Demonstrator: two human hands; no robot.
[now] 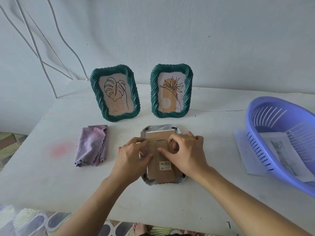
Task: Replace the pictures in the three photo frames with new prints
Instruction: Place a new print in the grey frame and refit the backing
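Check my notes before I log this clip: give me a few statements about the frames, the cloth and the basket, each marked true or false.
1. The leaf-print frame and the flower-print frame both stand upright. True.
2. The third frame lies face up, showing its picture. False: it lies face down, with its cardboard back up.
3. The left hand and the right hand are both on the third frame. True.
4. The purple cloth lies to the right of the third frame. False: it lies to its left.
5. The basket holds nothing. False: paper sheets lie inside it.
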